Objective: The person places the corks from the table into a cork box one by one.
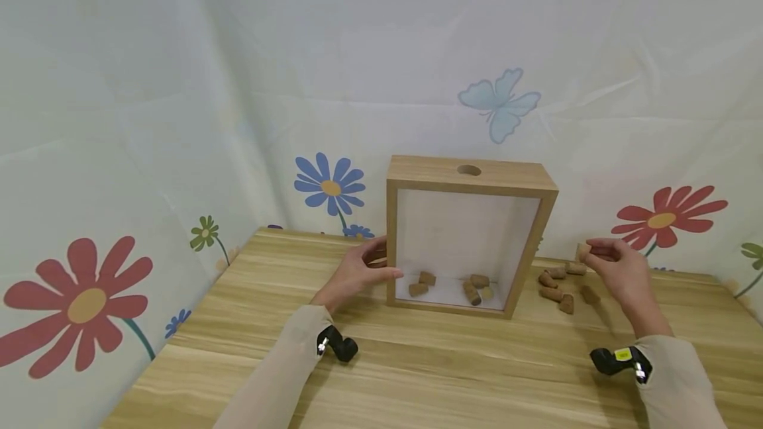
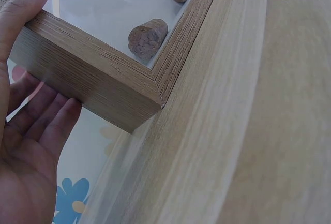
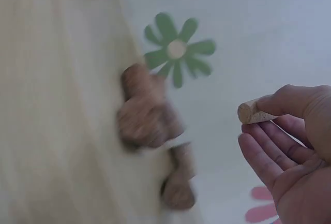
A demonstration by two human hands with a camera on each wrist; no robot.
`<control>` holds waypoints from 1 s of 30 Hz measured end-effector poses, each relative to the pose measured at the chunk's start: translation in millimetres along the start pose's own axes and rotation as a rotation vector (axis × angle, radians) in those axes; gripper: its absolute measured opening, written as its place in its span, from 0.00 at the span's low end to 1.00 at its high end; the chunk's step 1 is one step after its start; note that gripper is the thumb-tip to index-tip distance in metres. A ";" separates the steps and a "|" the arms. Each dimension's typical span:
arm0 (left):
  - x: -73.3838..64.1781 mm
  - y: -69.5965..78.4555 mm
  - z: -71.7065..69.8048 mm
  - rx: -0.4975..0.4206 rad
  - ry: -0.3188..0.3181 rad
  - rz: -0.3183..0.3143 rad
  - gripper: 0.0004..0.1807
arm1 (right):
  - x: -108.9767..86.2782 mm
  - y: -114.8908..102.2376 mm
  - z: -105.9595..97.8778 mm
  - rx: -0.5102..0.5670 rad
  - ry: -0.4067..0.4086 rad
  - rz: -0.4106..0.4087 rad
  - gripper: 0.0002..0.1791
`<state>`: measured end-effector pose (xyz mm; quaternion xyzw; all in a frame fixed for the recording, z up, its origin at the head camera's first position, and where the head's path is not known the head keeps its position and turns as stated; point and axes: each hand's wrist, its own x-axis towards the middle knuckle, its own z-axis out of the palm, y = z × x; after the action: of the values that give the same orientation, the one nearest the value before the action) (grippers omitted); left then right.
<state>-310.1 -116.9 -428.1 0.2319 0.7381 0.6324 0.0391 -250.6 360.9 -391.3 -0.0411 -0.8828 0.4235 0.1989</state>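
Observation:
A wooden shadow box frame (image 1: 471, 177) with a clear front and a round hole in its top stands upright on the table. Several corks (image 1: 427, 278) lie inside along its bottom. My left hand (image 1: 360, 268) grips the frame's left side, thumb on the front edge and fingers behind, as the left wrist view shows. To the right of the frame, my right hand (image 1: 622, 270) pinches a pale cork (image 3: 253, 111) between thumb and fingers, above the table. Below it lies a loose group of several brown corks (image 1: 551, 293).
The wood-grain table (image 1: 429, 363) backs onto a hanging cloth (image 1: 357, 51) printed with flowers and a butterfly. A black wrist camera (image 1: 336, 343) sits on the left sleeve, another camera (image 1: 620, 361) on the right one.

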 end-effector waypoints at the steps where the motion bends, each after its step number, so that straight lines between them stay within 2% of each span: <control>1: -0.2 -0.1 0.2 0.003 0.002 -0.002 0.44 | 0.2 -4.1 -1.4 0.010 0.012 -0.012 0.25; 6: -1.0 -0.2 1.5 0.010 0.003 -0.006 0.45 | -0.4 -28.9 -9.7 0.086 0.081 -0.066 0.24; 13: -0.6 0.6 1.9 0.012 0.005 -0.015 0.45 | 0.4 -70.2 -25.7 0.201 0.135 -0.117 0.15; 21: 0.3 -0.5 0.9 0.015 -0.006 -0.007 0.45 | 3.4 -123.3 -39.5 0.202 0.185 -0.225 0.20; 30: -0.3 1.1 -1.5 0.025 -0.018 -0.010 0.45 | 5.0 -172.0 -38.3 0.185 0.152 -0.350 0.20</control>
<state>-310.1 -118.2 -426.9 0.2341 0.7469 0.6207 0.0460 -223.9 280.3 -236.7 0.0995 -0.8164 0.4574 0.3382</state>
